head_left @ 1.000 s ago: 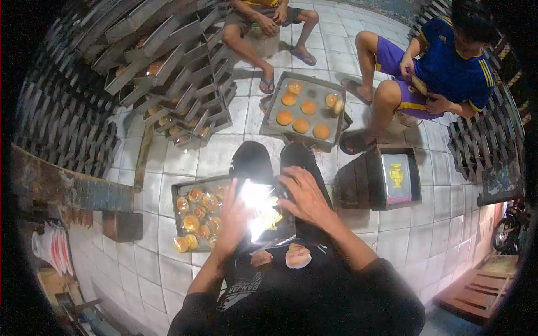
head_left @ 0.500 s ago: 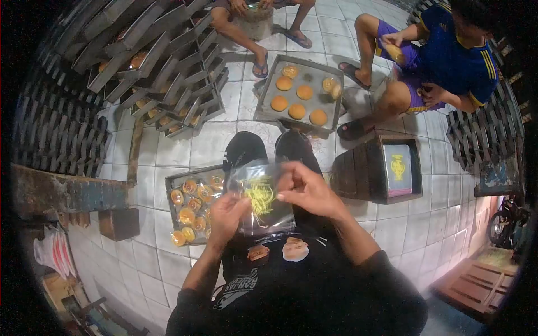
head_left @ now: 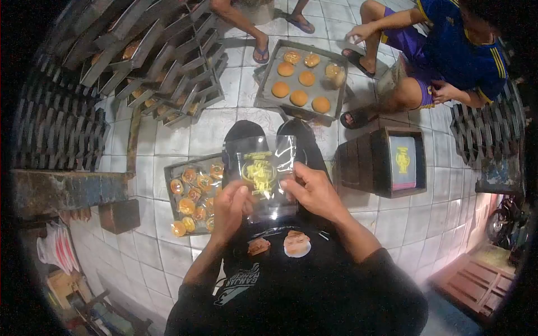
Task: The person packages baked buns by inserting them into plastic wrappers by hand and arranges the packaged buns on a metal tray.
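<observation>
A clear plastic bag (head_left: 259, 154) with yellow print is stretched upright over my lap, held between both hands. My left hand (head_left: 231, 203) pinches its left side, thumb up and fingers curled. On the opposite side, my right hand (head_left: 315, 193) grips the bag between thumb and fingers. Just beyond my left hand, a metal tray (head_left: 193, 162) on the floor holds several wrapped buns (head_left: 187, 207). To the right of my knees stands a dark box (head_left: 361, 168) containing a stack of similar printed bags (head_left: 402, 168).
Ahead on the tiles, another tray (head_left: 272, 77) carries several buns, some wrapped. A co-worker in a blue shirt (head_left: 448, 50) sits at the right; another person's legs (head_left: 246, 25) show at the top. Stacked metal trays (head_left: 162, 56) rise at the left. A brown block (head_left: 119, 216) sits lower left.
The bag stands higher and flatter between my hands. A further wrapped bun lies at the far side of the tray ahead. The co-worker's arm has reached out toward that tray.
</observation>
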Demonstrator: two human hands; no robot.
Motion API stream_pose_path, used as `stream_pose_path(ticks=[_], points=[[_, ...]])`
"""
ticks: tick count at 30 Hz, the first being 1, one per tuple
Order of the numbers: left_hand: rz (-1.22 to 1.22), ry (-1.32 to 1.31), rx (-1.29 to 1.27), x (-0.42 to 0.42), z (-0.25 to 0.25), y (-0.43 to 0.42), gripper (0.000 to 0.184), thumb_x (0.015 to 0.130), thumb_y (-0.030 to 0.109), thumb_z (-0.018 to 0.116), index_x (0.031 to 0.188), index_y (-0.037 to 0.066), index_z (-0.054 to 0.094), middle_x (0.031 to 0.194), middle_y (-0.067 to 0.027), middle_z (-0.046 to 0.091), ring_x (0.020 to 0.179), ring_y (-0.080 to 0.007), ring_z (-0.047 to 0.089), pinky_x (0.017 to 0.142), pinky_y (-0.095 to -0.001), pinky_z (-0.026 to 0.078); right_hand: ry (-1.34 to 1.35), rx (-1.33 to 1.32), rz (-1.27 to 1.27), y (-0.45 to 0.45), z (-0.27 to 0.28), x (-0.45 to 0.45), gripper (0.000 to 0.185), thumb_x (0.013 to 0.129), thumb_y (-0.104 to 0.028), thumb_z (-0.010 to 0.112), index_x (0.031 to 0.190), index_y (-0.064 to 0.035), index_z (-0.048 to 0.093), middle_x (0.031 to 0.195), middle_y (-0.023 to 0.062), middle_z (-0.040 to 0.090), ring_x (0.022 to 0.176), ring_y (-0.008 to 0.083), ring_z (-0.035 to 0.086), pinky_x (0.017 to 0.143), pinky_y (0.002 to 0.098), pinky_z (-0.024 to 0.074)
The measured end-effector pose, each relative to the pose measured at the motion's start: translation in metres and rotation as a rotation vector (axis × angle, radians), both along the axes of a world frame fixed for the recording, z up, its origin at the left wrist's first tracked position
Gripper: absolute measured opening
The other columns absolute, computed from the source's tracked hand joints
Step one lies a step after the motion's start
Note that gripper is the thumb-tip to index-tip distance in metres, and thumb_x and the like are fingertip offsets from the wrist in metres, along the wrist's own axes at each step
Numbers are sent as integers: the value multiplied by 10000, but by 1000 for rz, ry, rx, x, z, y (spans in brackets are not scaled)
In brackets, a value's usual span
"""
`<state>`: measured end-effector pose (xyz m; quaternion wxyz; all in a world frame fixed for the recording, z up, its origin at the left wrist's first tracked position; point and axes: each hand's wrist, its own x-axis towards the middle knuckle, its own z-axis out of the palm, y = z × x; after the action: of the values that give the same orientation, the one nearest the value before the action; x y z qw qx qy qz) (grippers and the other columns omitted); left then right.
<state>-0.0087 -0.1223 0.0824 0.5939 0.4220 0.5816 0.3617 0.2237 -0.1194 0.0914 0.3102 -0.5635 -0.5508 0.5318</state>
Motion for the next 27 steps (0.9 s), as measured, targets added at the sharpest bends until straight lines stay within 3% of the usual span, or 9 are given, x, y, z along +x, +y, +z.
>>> stream_pose_path(ticks=[7,13,16,19,21,22,23,25,27], points=[[15,-30,41,-10,-33,-13,111,961,103,671,948,-8,671,774,-17,661,651,-65,569,589,-225,450,-109,148,5,1,-28,2,157,1003,-129,578,1078,-1,631,786,167,716,710,276,738,639,393,559],[-307,827,359,-15,-13,-18,201,946,127,701,1072,-29,698,885,-27,702,712,-108,599,649,-289,496,-116,258,-113,3,-5,30,132,992,-87,580,1089,-37,655,826,148,724,727,256,743,678,370,585],[125,737,925,-6,10,12,234,953,149,691,1108,-26,707,998,-46,716,803,-124,626,700,-318,512,-6,276,87,9,14,16,141,994,-112,591,1079,-39,677,829,133,727,765,233,745,702,350,583],[40,-93,336,-22,-2,37,323,914,134,718,1172,-50,650,1030,-97,709,900,-189,669,802,-328,547,68,305,313,47,11,18,156,997,-133,608,1071,-20,686,872,103,741,785,192,734,717,338,575],[-188,415,179,-39,-14,63,226,985,129,630,1159,-14,649,1042,-66,704,880,-138,669,750,-314,549,241,144,315,92,-9,33,173,996,-141,623,1090,-9,686,902,96,745,781,179,719,713,332,561],[121,-148,89,-39,-35,73,194,1011,130,585,1153,3,626,993,-63,692,804,-128,660,721,-297,540,322,53,213,121,-29,43,193,1004,-157,617,1097,-3,686,904,97,743,780,177,713,714,332,555],[127,-146,70,-34,-36,89,194,1011,130,585,1153,3,626,993,-63,692,804,-128,660,721,-297,540,400,-34,111,155,-59,54,213,1013,-174,611,1104,3,686,907,98,741,780,175,707,715,331,549],[388,-333,93,-17,-34,122,155,1023,155,555,1075,31,632,907,-57,674,721,-128,637,668,-308,529,-26,149,-73,224,-148,78,284,1008,-259,627,1091,4,692,879,87,721,777,162,685,716,331,538],[377,-248,52,0,-57,138,183,1030,195,538,1019,31,618,840,-53,646,689,-149,620,656,-332,523,-708,234,208,285,-251,115,340,986,-318,645,1047,13,693,838,57,688,778,130,645,702,331,525]])
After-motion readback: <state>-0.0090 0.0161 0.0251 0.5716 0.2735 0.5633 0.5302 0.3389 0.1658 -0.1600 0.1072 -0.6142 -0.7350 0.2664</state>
